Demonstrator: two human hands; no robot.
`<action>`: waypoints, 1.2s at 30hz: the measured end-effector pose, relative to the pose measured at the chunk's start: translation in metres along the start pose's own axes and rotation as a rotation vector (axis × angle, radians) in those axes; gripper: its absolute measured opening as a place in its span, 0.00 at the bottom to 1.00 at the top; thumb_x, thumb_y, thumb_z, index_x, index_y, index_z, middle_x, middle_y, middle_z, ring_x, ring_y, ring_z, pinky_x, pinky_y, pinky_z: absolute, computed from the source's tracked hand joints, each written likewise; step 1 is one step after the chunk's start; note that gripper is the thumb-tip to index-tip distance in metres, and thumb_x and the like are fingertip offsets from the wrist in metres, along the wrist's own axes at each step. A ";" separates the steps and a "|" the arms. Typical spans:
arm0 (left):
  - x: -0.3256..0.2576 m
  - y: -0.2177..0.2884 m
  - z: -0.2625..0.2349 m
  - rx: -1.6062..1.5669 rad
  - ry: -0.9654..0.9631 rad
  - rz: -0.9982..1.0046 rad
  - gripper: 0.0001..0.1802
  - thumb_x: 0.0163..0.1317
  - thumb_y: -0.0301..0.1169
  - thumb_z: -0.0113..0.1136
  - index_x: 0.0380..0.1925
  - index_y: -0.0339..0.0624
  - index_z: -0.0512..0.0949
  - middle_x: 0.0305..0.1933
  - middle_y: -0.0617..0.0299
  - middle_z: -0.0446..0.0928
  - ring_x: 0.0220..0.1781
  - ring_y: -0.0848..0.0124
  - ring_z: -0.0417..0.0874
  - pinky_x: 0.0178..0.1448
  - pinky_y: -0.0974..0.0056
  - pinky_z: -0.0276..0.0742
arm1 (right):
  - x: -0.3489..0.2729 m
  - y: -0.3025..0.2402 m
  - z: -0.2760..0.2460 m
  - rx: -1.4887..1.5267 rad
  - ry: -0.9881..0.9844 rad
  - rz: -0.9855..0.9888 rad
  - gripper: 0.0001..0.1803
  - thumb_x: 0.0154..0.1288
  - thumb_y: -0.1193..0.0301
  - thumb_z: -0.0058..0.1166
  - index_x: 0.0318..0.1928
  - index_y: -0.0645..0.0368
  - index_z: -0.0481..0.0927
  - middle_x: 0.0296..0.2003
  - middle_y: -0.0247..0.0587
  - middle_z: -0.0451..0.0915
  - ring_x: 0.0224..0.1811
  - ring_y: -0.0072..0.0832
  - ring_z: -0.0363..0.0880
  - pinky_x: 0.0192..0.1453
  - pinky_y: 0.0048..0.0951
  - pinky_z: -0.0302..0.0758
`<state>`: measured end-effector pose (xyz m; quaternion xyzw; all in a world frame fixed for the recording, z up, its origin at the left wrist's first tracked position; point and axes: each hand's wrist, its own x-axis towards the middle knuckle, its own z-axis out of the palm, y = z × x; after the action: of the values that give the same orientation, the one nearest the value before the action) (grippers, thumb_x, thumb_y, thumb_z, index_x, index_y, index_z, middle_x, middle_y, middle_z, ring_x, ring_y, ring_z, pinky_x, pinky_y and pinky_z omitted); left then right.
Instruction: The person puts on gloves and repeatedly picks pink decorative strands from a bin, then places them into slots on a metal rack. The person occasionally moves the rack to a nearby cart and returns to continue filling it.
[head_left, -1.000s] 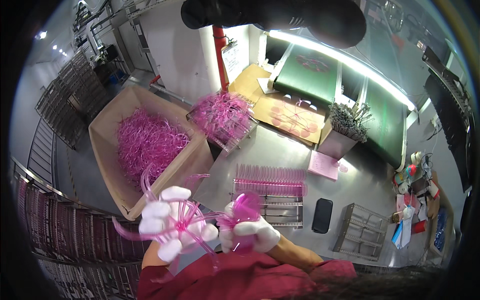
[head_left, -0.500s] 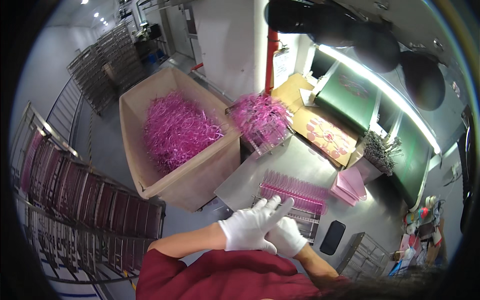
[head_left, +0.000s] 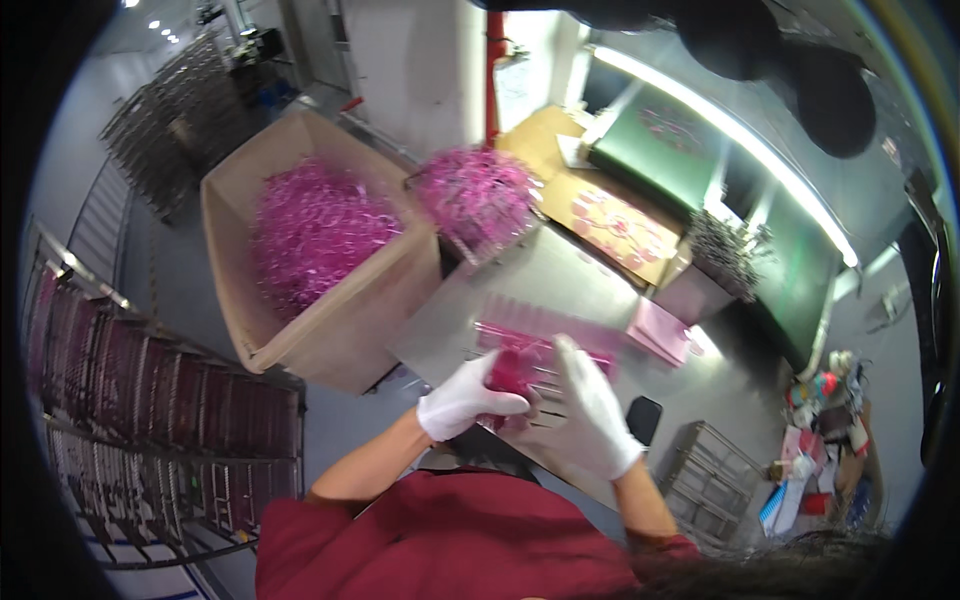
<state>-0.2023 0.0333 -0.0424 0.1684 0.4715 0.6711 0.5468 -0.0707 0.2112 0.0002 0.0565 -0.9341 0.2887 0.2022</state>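
Both my hands wear white gloves and meet over the front of a grey work table [head_left: 560,270]. My left hand [head_left: 465,400] is closed around a small bunch of pink plastic pieces [head_left: 512,372]. My right hand [head_left: 592,405] is beside it, fingers stretched upward and touching the same bunch. Just behind the hands, a metal rack [head_left: 540,340] on the table holds a row of pink pieces standing upright.
A large cardboard box [head_left: 330,330] of tangled pink pieces stands left of the table. A wire basket [head_left: 480,195] heaped with more sits at the table's back. A pink flat stack [head_left: 660,330], a black phone [head_left: 643,418] and wire racks [head_left: 150,400] on the left are nearby.
The view has swung toward the table. My hands moved from my chest out to the rack, and the left hand now grips a pink bunch.
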 end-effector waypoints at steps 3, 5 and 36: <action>0.001 -0.004 0.026 -0.126 0.040 0.171 0.41 0.58 0.16 0.71 0.73 0.42 0.70 0.61 0.60 0.82 0.58 0.69 0.86 0.59 0.60 0.87 | -0.017 -0.003 0.018 0.056 0.026 -0.033 0.45 0.54 0.62 0.78 0.70 0.61 0.71 0.59 0.54 0.77 0.66 0.56 0.77 0.74 0.70 0.67; -0.005 0.000 0.030 -0.088 0.014 0.138 0.47 0.54 0.11 0.66 0.76 0.41 0.66 0.63 0.62 0.81 0.64 0.69 0.83 0.66 0.60 0.83 | -0.026 0.007 0.023 0.011 0.066 -0.090 0.43 0.56 0.61 0.76 0.70 0.59 0.72 0.61 0.53 0.77 0.67 0.56 0.77 0.75 0.70 0.66; -0.016 -0.014 -0.030 0.059 -0.102 0.062 0.33 0.49 0.14 0.69 0.60 0.39 0.80 0.50 0.63 0.85 0.51 0.72 0.86 0.54 0.64 0.86 | -0.018 -0.036 0.082 0.103 0.097 0.064 0.42 0.48 0.65 0.80 0.66 0.54 0.79 0.63 0.49 0.80 0.65 0.51 0.81 0.77 0.84 0.51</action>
<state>-0.2111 0.0048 -0.0648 0.2328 0.4571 0.6640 0.5440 -0.0745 0.1349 -0.0503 0.0230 -0.9085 0.3451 0.2347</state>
